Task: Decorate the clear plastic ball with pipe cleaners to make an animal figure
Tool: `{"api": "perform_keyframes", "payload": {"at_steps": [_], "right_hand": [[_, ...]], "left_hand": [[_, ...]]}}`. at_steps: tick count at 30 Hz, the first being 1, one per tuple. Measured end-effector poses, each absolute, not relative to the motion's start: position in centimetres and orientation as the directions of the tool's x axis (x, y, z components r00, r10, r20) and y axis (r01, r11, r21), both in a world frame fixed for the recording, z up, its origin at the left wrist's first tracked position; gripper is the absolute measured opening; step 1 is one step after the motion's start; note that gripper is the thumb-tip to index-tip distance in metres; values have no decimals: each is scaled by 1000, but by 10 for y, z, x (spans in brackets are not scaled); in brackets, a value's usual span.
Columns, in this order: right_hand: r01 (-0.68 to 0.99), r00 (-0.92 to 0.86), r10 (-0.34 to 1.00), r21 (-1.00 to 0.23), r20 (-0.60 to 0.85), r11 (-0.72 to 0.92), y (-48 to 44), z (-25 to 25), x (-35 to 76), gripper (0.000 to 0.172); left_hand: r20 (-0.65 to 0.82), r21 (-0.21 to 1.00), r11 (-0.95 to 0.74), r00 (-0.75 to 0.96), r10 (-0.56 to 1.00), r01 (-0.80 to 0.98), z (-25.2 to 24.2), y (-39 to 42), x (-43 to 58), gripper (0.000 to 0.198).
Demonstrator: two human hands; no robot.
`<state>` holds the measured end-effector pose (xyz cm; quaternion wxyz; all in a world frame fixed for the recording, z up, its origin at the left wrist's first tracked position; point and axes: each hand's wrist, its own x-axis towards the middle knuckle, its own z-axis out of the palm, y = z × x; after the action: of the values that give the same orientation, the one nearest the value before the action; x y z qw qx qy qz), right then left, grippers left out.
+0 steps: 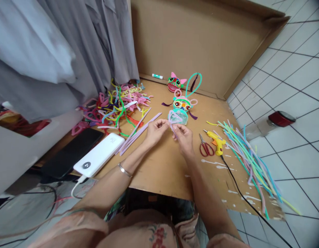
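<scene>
Pinching a lilac pipe cleaner (174,116), fingers clamped on it, left hand (154,131) and right hand (184,138) sit between straight strips (137,133) left and scissors (206,148) right, well inside the surface (161,172) edges.

Scissors (206,148) — between right hand (183,137) and glue gun (217,142)

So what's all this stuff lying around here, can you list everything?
lilac loop: one, lilac, pinched by both hands
pipe-cleaner figures: two, pink and teal, behind the hands
tangled pipe cleaners: heap, mixed colours, back left
lilac stems: bundle, lilac, left of hands
pastel stems: many, mixed, right side
scissors: one, red, right of hands
glue gun: one, yellow, beside scissors
glue stick: one, white-green, by cardboard wall
power bank: one, white, left
phone: one, black, beside power bank
jar: one, red lid, tiled floor
cardboard sheet: one, brown, work surface
left hand: one, fingers pinching loop
right hand: one, fingers pinching loop
</scene>
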<state>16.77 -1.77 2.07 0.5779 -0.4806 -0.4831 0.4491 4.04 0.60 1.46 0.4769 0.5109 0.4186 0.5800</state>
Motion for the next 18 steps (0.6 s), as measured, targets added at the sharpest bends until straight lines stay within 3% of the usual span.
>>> {"api": "perform_keyframes", "payload": {"at_steps": [5, 9, 12, 16, 18], "right_hand": [[-36, 88, 992, -995, 87, 91, -15, 21, 171, 22], [-119, -127, 992, -993, 27, 12, -18, 29, 179, 35], [-176, -232, 973, -984, 13, -29, -21, 36, 186, 20], [-219, -142, 973, -965, 180, 147, -23, 41, 192, 19], [-146, -72, 965, -960, 251, 239, -24, 43, 193, 19]], "left_hand": [[206, 973, -213, -90, 974, -82, 17, 14, 29, 29], [228, 971, -234, -96, 969, -50, 19, 15, 24, 27], [224, 974, -226, -81, 971, -20, 18, 15, 23, 27], [211, 977, -211, 3, 977, 21, 16, 16, 25, 23], [202, 976, -208, 82, 976, 59, 14, 16, 25, 21]]}}
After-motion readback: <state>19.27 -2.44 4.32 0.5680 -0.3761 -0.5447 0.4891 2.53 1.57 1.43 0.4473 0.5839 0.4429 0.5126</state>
